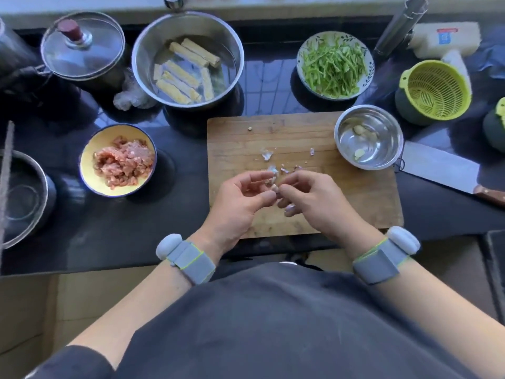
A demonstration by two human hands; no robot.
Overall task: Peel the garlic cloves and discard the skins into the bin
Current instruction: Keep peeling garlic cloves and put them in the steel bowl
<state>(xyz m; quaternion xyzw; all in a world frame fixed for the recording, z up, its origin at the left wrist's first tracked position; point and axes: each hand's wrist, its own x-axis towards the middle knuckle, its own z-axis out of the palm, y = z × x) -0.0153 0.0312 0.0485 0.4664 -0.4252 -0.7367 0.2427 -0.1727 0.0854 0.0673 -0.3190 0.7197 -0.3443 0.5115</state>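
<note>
Over the near part of the cutting board (355,203), the left hand (240,203) and right hand (314,203) pinch one garlic clove (274,188) between curled fingertips — skins (267,154) lie just beyond, peeled cloves (360,130) in the steel bowl (396,140) far right.

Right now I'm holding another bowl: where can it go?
Bare counter lies between the meat bowl and cutting board. The board's left-back part is bare too. Crowded: skins mid-board, steel bowl and cleaver to the right.
</note>
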